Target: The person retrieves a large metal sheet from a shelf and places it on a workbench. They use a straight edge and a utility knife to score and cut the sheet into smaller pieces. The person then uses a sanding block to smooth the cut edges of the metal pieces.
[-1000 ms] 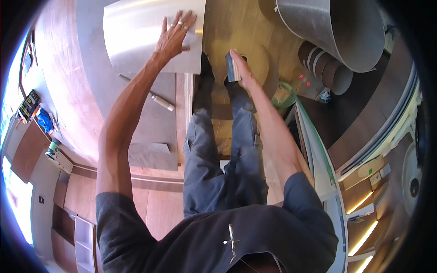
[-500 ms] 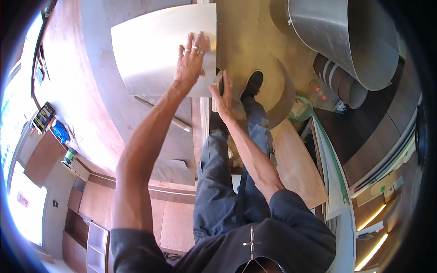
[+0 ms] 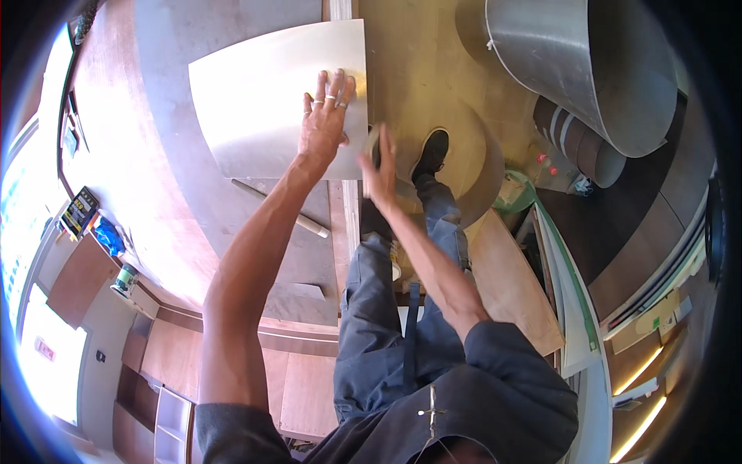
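A shiny, pale metal sheet with a curved left side lies on the workbench, its straight right side along the bench's edge. My left hand rests flat on the sheet near that side, fingers spread, with rings on some of them. Beside the sheet's right edge, my right hand is closed on a small light-coloured block. Motion blurs this hand, and I cannot tell whether the block touches the edge. A thin rod lies on the bench below the sheet, partly behind my left forearm.
Large curled metal sheets stand at the upper right, with a dark roll beside them. Boards and panels lean to the right of my legs. A black box and a blue bag sit at the far left.
The whole view has shifted a little, so the sheet and bench appear lower. My right hand is blurred now and slightly lower beside the edge. My left hand stays on the sheet.
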Demonstrator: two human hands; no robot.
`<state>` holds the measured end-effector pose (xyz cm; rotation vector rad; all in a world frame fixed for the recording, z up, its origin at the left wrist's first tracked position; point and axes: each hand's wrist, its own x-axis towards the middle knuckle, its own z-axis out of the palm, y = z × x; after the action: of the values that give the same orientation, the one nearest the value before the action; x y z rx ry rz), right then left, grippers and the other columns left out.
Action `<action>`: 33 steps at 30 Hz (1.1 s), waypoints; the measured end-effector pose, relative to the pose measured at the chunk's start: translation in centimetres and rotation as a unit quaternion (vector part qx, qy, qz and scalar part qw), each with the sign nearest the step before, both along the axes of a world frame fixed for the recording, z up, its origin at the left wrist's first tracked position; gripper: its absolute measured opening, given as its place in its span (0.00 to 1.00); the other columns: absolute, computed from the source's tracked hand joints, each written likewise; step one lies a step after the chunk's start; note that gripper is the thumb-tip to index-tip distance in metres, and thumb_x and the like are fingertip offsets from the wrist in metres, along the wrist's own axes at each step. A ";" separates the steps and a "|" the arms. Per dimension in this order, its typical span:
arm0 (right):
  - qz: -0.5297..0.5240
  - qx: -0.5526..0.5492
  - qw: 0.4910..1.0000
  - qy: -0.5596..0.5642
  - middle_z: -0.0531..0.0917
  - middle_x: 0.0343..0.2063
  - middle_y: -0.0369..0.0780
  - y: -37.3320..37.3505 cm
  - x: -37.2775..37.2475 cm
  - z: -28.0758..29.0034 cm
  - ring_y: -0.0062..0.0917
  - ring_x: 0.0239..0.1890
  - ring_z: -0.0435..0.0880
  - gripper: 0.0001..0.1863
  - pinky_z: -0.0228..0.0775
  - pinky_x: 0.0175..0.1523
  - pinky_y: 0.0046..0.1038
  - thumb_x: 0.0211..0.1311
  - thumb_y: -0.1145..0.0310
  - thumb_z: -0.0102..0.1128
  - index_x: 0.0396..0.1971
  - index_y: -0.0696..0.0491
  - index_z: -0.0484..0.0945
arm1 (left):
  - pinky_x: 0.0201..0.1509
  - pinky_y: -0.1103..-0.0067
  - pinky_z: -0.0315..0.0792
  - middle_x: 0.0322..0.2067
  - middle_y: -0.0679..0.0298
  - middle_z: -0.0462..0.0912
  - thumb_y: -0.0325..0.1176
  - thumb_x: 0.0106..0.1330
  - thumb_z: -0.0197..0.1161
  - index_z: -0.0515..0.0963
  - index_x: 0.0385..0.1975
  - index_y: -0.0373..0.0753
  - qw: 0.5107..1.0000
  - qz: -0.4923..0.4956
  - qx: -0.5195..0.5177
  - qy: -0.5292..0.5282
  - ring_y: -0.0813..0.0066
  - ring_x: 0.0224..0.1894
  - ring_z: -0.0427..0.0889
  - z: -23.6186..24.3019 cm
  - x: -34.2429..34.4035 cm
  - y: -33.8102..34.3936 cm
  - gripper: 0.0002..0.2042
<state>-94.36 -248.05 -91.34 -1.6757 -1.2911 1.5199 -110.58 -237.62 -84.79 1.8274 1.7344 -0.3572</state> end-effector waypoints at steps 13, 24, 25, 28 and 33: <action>0.002 0.018 1.000 0.025 0.57 0.71 0.57 3.2 -0.5 -1.0 0.48 0.74 0.56 0.48 0.48 0.76 0.44 0.61 0.52 0.66 0.75 0.58 0.53 | 0.75 0.48 0.57 0.77 0.59 0.46 0.27 0.42 0.81 0.49 0.76 0.44 1.000 0.009 0.014 -0.009 0.51 0.79 0.43 0.3 0.1 0.0 0.58; 0.029 -0.001 0.999 0.023 0.58 0.71 0.56 5.0 -0.4 -0.2 0.46 0.75 0.55 0.49 0.49 0.76 0.42 0.61 0.52 0.68 0.75 0.57 0.52 | 0.74 0.48 0.60 0.77 0.57 0.45 0.31 0.40 0.83 0.46 0.76 0.42 1.000 -0.014 0.002 0.009 0.49 0.79 0.42 0.3 0.2 -0.1 0.62; 0.017 -0.021 0.999 0.023 0.58 0.71 0.57 3.6 -0.4 1.5 0.47 0.74 0.56 0.48 0.49 0.76 0.42 0.62 0.51 0.67 0.75 0.57 0.54 | 0.74 0.48 0.60 0.77 0.57 0.45 0.31 0.39 0.83 0.46 0.76 0.42 1.000 -0.019 0.002 0.009 0.49 0.79 0.42 0.4 0.0 -0.1 0.62; -0.022 0.044 0.999 0.013 0.61 0.69 0.58 11.9 -3.1 -1.1 0.48 0.73 0.58 0.48 0.51 0.76 0.42 0.61 0.49 0.66 0.74 0.58 0.56 | 0.74 0.49 0.61 0.77 0.57 0.44 0.32 0.40 0.83 0.47 0.76 0.41 0.999 -0.020 -0.002 0.029 0.49 0.79 0.42 0.2 0.3 0.3 0.61; -0.005 0.055 0.998 0.037 0.61 0.69 0.58 23.4 -4.6 0.6 0.49 0.73 0.59 0.48 0.51 0.75 0.43 0.61 0.48 0.67 0.73 0.59 0.57 | 0.75 0.47 0.57 0.77 0.56 0.44 0.28 0.45 0.80 0.47 0.76 0.40 0.999 -0.028 0.021 -0.001 0.49 0.79 0.42 0.3 -0.1 0.9 0.58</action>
<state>-98.93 -224.65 -90.72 -1.5399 -1.3016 1.4646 -110.65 -236.72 -84.45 1.9090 1.7041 -0.3447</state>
